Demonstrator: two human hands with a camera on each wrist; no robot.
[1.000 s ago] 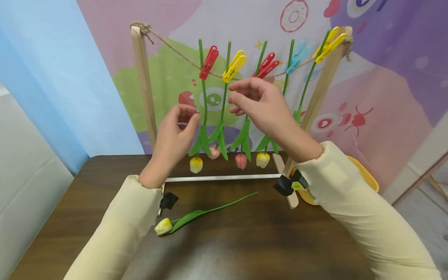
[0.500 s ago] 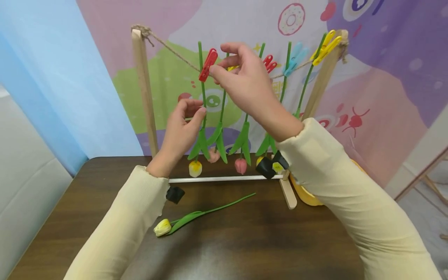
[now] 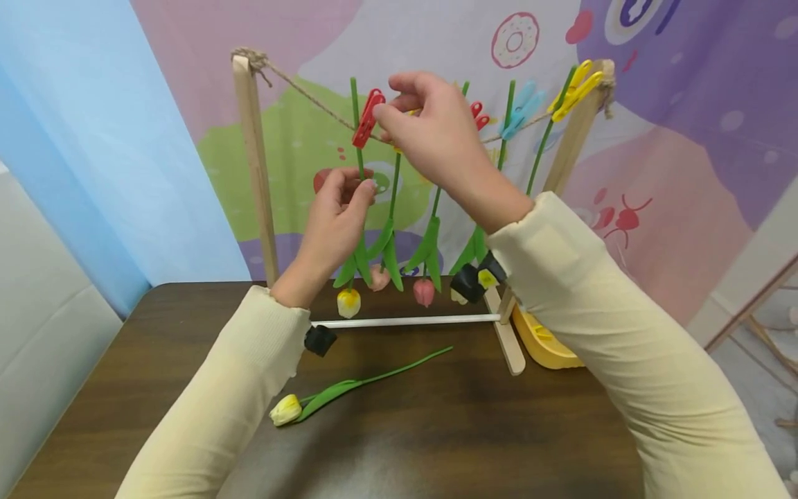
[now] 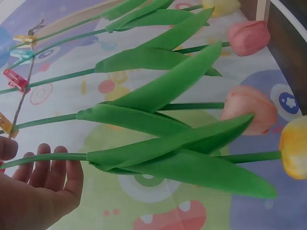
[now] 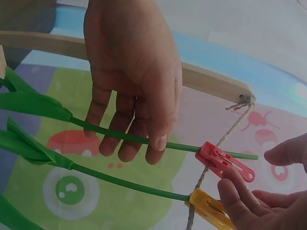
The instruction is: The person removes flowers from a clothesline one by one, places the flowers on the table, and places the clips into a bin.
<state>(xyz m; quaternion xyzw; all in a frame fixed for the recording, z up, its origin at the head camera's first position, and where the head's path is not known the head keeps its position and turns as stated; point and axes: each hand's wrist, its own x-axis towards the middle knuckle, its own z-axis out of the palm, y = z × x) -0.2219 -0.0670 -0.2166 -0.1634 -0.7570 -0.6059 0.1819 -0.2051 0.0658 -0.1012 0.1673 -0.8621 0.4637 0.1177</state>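
Note:
Several tulips hang head down from a twine line, each stem clipped by a clothespin. My left hand [image 3: 333,218] holds the stem of the leftmost tulip [image 3: 348,303], a yellow and white one; its thumb crosses the stem and its fingers lie behind. A red clothespin [image 5: 223,163] clips this stem to the twine [image 5: 230,129]. Around the clothespin's handles my right hand [image 3: 439,135] stands spread, thumb and fingers apart. Beside it, a yellow clothespin [image 5: 208,208] is partly covered by the right fingers. Another yellow tulip [image 3: 330,395] lies on the table.
Two wooden posts [image 3: 254,159] carry the twine, with a white rod [image 3: 411,321] between their feet. A yellow basket [image 3: 545,350] stands behind the right foot. Blue [image 3: 520,111], red and yellow clothespins hold the other stems. A patterned cloth hangs behind.
My right hand has moved up and left to the red clothespin. My left hand has risen slightly to the right, onto the leftmost tulip's stem.

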